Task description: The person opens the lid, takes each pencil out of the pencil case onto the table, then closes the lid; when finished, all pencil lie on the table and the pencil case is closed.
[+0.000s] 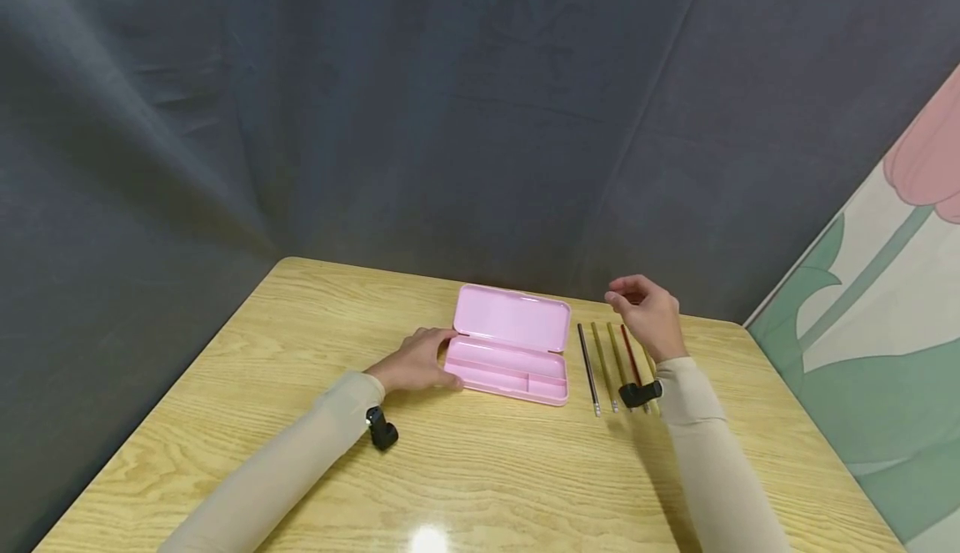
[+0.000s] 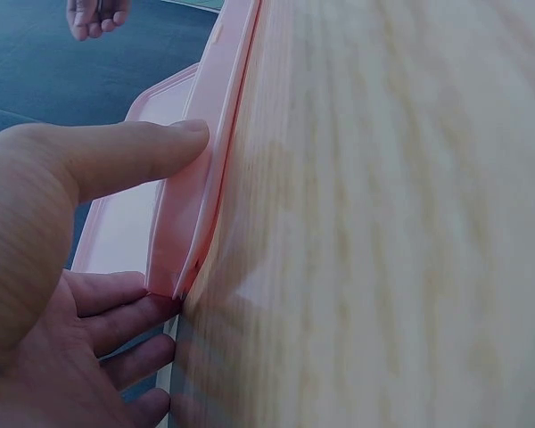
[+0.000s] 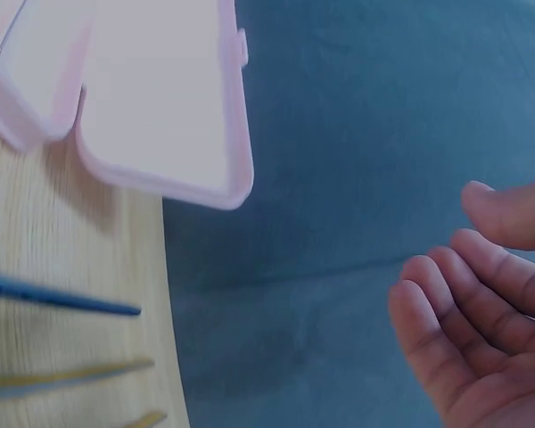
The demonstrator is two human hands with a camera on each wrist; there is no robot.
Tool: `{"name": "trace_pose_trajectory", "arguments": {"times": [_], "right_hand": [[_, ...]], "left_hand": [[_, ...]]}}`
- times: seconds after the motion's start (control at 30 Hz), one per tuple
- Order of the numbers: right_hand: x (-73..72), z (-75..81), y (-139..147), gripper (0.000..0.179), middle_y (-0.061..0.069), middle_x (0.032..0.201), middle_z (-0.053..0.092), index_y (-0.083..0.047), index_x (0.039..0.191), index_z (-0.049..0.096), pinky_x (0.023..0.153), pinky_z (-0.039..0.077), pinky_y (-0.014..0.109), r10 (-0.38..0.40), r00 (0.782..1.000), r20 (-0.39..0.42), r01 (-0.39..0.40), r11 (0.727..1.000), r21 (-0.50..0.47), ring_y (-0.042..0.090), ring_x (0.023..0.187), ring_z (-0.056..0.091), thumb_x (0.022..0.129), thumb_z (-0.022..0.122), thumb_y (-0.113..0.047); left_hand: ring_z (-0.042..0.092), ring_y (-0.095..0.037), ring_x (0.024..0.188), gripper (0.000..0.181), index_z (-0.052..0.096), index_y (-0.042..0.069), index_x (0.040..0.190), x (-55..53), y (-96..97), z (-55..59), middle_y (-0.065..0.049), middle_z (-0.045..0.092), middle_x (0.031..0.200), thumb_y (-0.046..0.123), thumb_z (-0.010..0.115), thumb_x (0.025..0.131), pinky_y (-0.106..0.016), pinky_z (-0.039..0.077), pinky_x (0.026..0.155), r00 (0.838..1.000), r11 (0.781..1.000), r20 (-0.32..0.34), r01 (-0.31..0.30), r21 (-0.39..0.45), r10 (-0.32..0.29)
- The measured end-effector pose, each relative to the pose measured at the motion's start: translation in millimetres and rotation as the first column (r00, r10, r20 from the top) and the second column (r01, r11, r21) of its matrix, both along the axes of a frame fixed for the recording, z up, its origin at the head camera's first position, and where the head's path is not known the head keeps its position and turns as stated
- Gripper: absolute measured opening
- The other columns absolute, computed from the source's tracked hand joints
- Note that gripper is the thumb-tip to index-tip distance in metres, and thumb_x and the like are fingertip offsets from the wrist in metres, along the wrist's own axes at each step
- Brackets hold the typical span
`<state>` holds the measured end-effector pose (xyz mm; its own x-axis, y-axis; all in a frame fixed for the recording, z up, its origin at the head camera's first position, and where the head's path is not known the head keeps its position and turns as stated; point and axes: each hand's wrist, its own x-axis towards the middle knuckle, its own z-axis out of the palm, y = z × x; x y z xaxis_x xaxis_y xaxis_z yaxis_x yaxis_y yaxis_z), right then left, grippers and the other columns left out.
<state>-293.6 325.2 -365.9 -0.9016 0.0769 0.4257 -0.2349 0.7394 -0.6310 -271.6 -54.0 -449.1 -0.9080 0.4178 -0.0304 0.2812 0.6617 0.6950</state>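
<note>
A pink pencil case (image 1: 498, 389) lies on the table with its lid (image 1: 512, 318) tipped back; no pencils lie in its compartments. At its left end my left hand (image 1: 417, 359) holds the case, thumb against the front wall and fingertips around the end. My right hand (image 1: 649, 317) is raised over the far ends of the pencils, fingers loosely bent and nothing between them. Beside the case lie several pencils in a row: a dark one (image 1: 588, 369), a red one (image 1: 632, 354) and yellow ones such as this pencil (image 1: 603, 365). The right wrist and hand partly cover the rightmost ones.
The wooden table (image 1: 480, 470) has its back edge just behind the case and pencils. A dark grey curtain (image 1: 450, 119) hangs behind it. On the right hangs a floral cloth (image 1: 885, 328) with a pink tulip and green leaves.
</note>
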Motion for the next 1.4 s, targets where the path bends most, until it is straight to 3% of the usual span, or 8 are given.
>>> {"name": "trace_pose_trajectory", "arguments": {"times": [0.3, 0.53, 0.73, 0.93, 1.07, 1.3, 1.4], "right_hand": [[1.7, -0.1, -35.2, 0.015, 0.008, 0.097, 0.075, -0.012, 0.106, 0.072, 0.069, 0.053, 0.021, 0.129, 0.992, 0.008, -0.129, 0.991, 0.026, 0.016, 0.084, 0.068, 0.096, 0.069, -0.022], [2.4, -7.8, -68.0, 0.014, 0.007, 0.094, 0.075, -0.009, 0.105, 0.073, 0.069, 0.054, 0.026, 0.242, 0.969, 0.055, -0.245, 0.969, 0.035, 0.021, 0.085, 0.071, 0.093, 0.072, -0.017], [2.1, -21.1, -95.1, 0.018, 0.005, 0.094, 0.075, -0.006, 0.107, 0.073, 0.071, 0.056, 0.028, 0.356, 0.920, 0.161, -0.370, 0.927, 0.065, 0.019, 0.086, 0.071, 0.092, 0.073, -0.015], [0.7, -43.5, -114.6, 0.012, 0.001, 0.090, 0.076, -0.009, 0.102, 0.076, 0.076, 0.057, 0.028, 0.449, 0.863, 0.231, -0.491, 0.853, 0.176, 0.010, 0.082, 0.068, 0.090, 0.073, -0.010], [3.1, -51.2, -122.7, 0.011, -0.001, 0.087, 0.075, -0.011, 0.097, 0.077, 0.074, 0.056, 0.027, 0.470, 0.840, 0.270, -0.529, 0.819, 0.221, 0.007, 0.078, 0.065, 0.089, 0.072, -0.006], [4.8, -60.7, -130.4, 0.012, -0.005, 0.089, 0.076, -0.014, 0.098, 0.078, 0.078, 0.055, 0.027, 0.461, 0.795, 0.393, -0.574, 0.780, 0.247, 0.006, 0.079, 0.061, 0.090, 0.072, -0.007], [5.0, -63.7, -132.1, 0.013, -0.004, 0.092, 0.077, -0.014, 0.098, 0.078, 0.081, 0.056, 0.029, 0.467, 0.784, 0.408, -0.589, 0.769, 0.250, 0.007, 0.082, 0.062, 0.090, 0.071, -0.006]], "left_hand": [[0.043, -0.030, 0.137, 0.087, 0.048, 0.015, 0.150, 0.8, -1.1, -1.6, -0.008, 0.052, 0.150, 0.039, 0.087, 0.076, -0.052, 0.037, 0.116, 1.000, 1.000, 0.003, -0.004, 0.015, 0.003], [0.041, -0.031, 0.140, 0.089, 0.047, 0.013, 0.150, 2.3, -1.2, -2.3, -0.009, 0.050, 0.152, 0.039, 0.087, 0.076, -0.052, 0.036, 0.118, 1.000, 1.000, 0.012, -0.010, 0.015, 0.010], [0.040, -0.031, 0.142, 0.091, 0.045, 0.011, 0.151, 1.2, -1.1, -2.7, -0.010, 0.049, 0.154, 0.041, 0.087, 0.076, -0.052, 0.035, 0.119, 1.000, 1.000, 0.003, -0.017, 0.008, 0.017], [0.041, -0.031, 0.141, 0.090, 0.046, 0.011, 0.151, 1.2, 0.4, -2.8, -0.010, 0.050, 0.153, 0.041, 0.087, 0.076, -0.052, 0.035, 0.118, 1.000, 1.000, -0.003, -0.019, -0.007, 0.019], [0.041, -0.032, 0.141, 0.090, 0.046, 0.010, 0.150, 1.0, 1.1, -2.2, -0.010, 0.050, 0.153, 0.040, 0.087, 0.076, -0.052, 0.036, 0.118, 1.000, 1.000, 0.002, -0.027, -0.007, 0.027], [0.042, -0.032, 0.139, 0.088, 0.047, 0.012, 0.150, 1.1, 1.9, 0.4, -0.010, 0.050, 0.151, 0.038, 0.087, 0.076, -0.052, 0.036, 0.117, 1.000, 1.000, 0.000, -0.022, -0.014, 0.022], [0.043, -0.032, 0.139, 0.087, 0.047, 0.012, 0.149, 1.5, 2.5, 1.3, -0.010, 0.051, 0.151, 0.038, 0.087, 0.076, -0.051, 0.036, 0.117, 1.000, 1.000, -0.005, -0.021, -0.011, 0.020]]}}
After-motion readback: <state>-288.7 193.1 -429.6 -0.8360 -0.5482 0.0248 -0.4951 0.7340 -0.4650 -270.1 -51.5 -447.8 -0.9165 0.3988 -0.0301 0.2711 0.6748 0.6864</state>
